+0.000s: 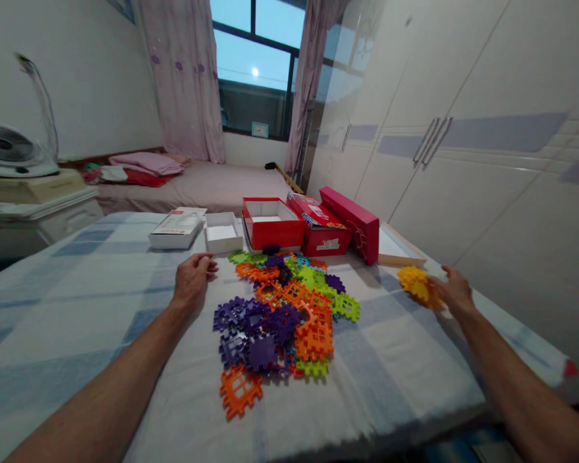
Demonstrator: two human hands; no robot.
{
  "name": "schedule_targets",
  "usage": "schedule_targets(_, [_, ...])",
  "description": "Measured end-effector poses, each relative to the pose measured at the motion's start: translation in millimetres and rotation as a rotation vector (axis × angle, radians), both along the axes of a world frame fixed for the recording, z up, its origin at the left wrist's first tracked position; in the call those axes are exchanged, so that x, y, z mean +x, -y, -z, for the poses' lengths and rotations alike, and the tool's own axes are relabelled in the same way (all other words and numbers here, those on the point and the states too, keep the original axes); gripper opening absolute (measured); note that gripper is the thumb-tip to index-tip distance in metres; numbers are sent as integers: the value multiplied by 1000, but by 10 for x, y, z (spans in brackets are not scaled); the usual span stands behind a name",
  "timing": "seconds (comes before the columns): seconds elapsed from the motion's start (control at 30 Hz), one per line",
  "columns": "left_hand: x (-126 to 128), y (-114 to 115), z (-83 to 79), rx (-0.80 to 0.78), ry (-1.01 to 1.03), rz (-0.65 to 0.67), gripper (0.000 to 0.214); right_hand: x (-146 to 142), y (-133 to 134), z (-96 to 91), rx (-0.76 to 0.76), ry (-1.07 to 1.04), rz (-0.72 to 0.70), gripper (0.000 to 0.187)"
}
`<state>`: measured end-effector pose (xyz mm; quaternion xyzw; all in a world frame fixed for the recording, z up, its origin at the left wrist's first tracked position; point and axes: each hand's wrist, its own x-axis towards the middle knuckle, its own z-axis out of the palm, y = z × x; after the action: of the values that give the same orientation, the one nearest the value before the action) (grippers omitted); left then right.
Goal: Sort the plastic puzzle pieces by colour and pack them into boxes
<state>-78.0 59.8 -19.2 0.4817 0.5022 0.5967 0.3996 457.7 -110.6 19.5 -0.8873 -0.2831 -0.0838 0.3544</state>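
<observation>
A heap of interlocking plastic building pieces lies on the checked cloth, with purple pieces, orange pieces and lime green pieces mixed in. One orange window piece sits at its near end. My left hand rests on the cloth left of the heap, fingers loosely stretched toward it and holding nothing. Off to the right, yellow pieces form a separate small pile. My right hand touches the right side of that pile with its fingers apart; some fingertips are hidden behind the yellow pieces.
Behind the heap stand a white lidded box, an open white box, an open red box, a printed red box, a long pink-red box and a shallow tray. A wardrobe borders the right side.
</observation>
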Motion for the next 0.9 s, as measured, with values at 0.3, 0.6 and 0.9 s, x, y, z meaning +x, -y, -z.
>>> schedule_targets(0.3, [135, 164, -42, 157, -393, 212, 26, -1437, -379, -134, -11, 74, -733, 35])
schedule_targets(0.6, [201, 307, -103, 346, -498, 418, 23, -2751, -556, -145, -156, 282, -1116, 26])
schedule_targets(0.9, [281, 363, -89, 556, -682, 465, 19, -3122, -540, -142, -326, 433, -1075, 25])
